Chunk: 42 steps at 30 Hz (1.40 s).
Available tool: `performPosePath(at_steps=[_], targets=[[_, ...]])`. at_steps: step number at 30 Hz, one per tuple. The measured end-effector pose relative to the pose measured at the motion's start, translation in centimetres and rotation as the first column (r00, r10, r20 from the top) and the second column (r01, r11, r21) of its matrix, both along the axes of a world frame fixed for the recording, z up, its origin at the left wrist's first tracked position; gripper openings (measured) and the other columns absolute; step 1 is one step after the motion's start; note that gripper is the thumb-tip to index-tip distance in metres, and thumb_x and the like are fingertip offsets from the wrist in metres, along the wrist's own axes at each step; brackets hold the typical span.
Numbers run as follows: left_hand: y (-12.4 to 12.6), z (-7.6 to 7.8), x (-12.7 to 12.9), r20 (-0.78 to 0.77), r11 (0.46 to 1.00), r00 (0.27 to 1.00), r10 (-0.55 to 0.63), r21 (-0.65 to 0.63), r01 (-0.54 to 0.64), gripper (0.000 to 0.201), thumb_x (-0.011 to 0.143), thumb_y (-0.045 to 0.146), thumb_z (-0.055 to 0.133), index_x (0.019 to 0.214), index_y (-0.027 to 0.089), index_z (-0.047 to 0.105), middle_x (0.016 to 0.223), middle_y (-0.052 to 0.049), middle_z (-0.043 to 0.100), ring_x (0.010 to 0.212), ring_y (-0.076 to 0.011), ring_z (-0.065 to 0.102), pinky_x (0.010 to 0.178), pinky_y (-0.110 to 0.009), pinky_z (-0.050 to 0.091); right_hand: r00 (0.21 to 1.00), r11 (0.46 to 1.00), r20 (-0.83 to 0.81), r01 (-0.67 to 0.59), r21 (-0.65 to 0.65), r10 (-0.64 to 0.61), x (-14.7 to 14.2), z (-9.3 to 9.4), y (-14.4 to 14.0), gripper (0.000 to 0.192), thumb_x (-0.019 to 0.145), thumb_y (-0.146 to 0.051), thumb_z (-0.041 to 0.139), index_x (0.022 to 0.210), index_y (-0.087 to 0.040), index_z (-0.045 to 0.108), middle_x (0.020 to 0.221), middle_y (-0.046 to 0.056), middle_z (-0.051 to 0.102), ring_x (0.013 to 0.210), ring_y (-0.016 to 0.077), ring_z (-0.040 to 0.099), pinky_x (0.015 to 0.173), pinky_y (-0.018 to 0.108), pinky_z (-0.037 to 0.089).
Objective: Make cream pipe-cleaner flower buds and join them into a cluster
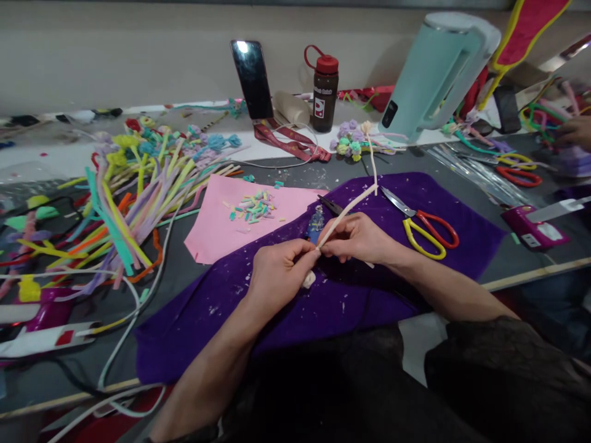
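Note:
A cream pipe cleaner (349, 206) is pinched between my left hand (281, 271) and my right hand (357, 239), its long end slanting up to the right. Below my left fingertips hangs a small cream bundle (309, 280). Both hands are closed, held over a purple cloth (221, 301). Blue-handled pliers (316, 224) lie partly hidden behind my fingers. To the right rest scissors (423, 231) with red and yellow handles. Another cream pipe-cleaner stem (373, 157) with a fluffy tip lies beyond the hands.
Pink felt (212, 215) holds colourful cut bits (253, 206). Many pipe cleaners (133, 203) pile at left. A phone (253, 80), a bottle (325, 92) and a mint kettle (434, 74) stand behind. White cables (138, 301) cross the left side. Another person's hand (575, 132) shows far right.

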<state>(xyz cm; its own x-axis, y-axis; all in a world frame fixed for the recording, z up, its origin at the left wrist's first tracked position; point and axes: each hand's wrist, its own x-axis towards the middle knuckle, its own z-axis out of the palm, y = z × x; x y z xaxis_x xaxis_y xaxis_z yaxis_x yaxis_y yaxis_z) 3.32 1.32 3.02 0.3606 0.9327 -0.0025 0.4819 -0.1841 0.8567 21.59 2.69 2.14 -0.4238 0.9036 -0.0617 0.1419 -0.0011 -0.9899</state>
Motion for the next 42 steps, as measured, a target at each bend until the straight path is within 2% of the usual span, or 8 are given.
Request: performPosePath(at_steps=[3, 8, 19, 22, 26, 31, 35, 42], targets=[[0.2, -0.1, -0.3, 0.168, 0.959, 0.986, 0.021, -0.282, 0.028, 0.019, 0.072, 0.035, 0.060, 0.068, 0.017, 0.066, 0.048, 0.003, 0.056, 0.039, -0.0073, 0.040, 0.041, -0.020, 0.027, 0.996, 1.000, -0.082, -0.020, 0.023, 0.022, -0.1, 0.2, -0.2, 0.011, 0.068, -0.018, 0.063, 0.077, -0.011, 0.064, 0.059, -0.002, 0.059, 0.044, 0.0039, 0.050, 0.039, 0.013, 0.043], [0.7, -0.4, -0.6, 0.382, 0.763, 0.918, 0.108, -0.624, 0.170, 0.018, 0.065, 0.031, 0.068, 0.065, 0.014, 0.063, 0.052, 0.000, 0.060, 0.034, -0.0049, 0.041, 0.037, -0.019, 0.026, 0.986, 0.998, -0.156, -0.062, -0.004, 0.061, -0.2, 0.1, -0.4, 0.013, 0.068, -0.020, 0.067, 0.076, -0.011, 0.064, 0.059, -0.002, 0.061, 0.043, 0.0036, 0.051, 0.040, 0.013, 0.045], [1.2, -1.1, -0.3, 0.494, 0.645, 0.857, 0.150, -0.705, 0.294, 0.018, 0.067, 0.029, 0.067, 0.069, 0.011, 0.064, 0.051, -0.002, 0.063, 0.034, -0.0065, 0.046, 0.036, -0.018, 0.030, 0.974, 0.985, -0.186, -0.147, -0.088, 0.129, 0.5, -0.2, 0.1, 0.020, 0.070, -0.024, 0.067, 0.085, -0.012, 0.065, 0.069, 0.001, 0.065, 0.050, 0.0055, 0.056, 0.041, 0.013, 0.047], [1.2, -1.1, -0.2, 0.487, 0.673, 0.864, 0.125, -0.682, 0.287, 0.025, 0.071, 0.035, 0.062, 0.072, 0.011, 0.065, 0.054, -0.004, 0.064, 0.036, -0.0073, 0.047, 0.037, -0.019, 0.032, 0.984, 0.992, -0.156, -0.099, -0.083, 0.085, 0.6, -0.3, 0.1, 0.017, 0.070, -0.025, 0.067, 0.079, -0.012, 0.064, 0.064, 0.000, 0.064, 0.046, 0.0045, 0.054, 0.038, 0.013, 0.045], [0.9, -1.2, 0.1, 0.413, 0.823, 0.903, 0.118, -0.549, 0.144, 0.025, 0.069, 0.037, 0.064, 0.079, 0.013, 0.065, 0.064, -0.004, 0.066, 0.044, -0.0071, 0.050, 0.042, -0.019, 0.034, 0.995, 0.995, -0.093, -0.031, -0.100, 0.022, 0.6, -0.4, 0.1, 0.017, 0.069, -0.026, 0.066, 0.079, -0.012, 0.064, 0.057, -0.003, 0.060, 0.039, 0.0030, 0.050, 0.036, 0.012, 0.042], [0.2, -1.1, 0.5, 0.138, 0.982, 0.988, 0.073, -0.181, -0.047, 0.021, 0.069, 0.037, 0.064, 0.078, 0.018, 0.065, 0.066, -0.001, 0.064, 0.052, -0.0106, 0.052, 0.049, -0.021, 0.038, 0.997, 0.996, 0.013, 0.072, -0.042, -0.072, 0.1, -0.2, -0.1, 0.012, 0.069, -0.020, 0.062, 0.076, -0.011, 0.064, 0.058, -0.002, 0.060, 0.039, 0.0030, 0.050, 0.036, 0.012, 0.041], [-0.1, -0.7, 0.6, -0.075, 0.993, 0.996, 0.038, 0.114, -0.029, 0.019, 0.075, 0.035, 0.057, 0.082, 0.023, 0.070, 0.078, -0.003, 0.068, 0.072, -0.0173, 0.057, 0.066, -0.025, 0.040, 0.991, 0.994, 0.082, 0.106, -0.018, -0.104, -0.2, -0.2, -0.4, 0.012, 0.070, -0.018, 0.059, 0.077, -0.010, 0.064, 0.060, -0.001, 0.061, 0.040, 0.0037, 0.052, 0.035, 0.012, 0.040], [0.0, 0.0, -0.2, 0.118, 0.977, 0.993, -0.008, -0.211, 0.033, 0.019, 0.073, 0.035, 0.059, 0.072, 0.018, 0.069, 0.060, -0.001, 0.064, 0.046, -0.0102, 0.048, 0.045, -0.021, 0.032, 0.999, 0.999, -0.023, -0.045, 0.002, 0.045, 0.2, -0.4, -0.2, 0.016, 0.073, -0.025, 0.062, 0.081, -0.011, 0.063, 0.062, -0.001, 0.061, 0.043, 0.0042, 0.052, 0.039, 0.014, 0.042]])
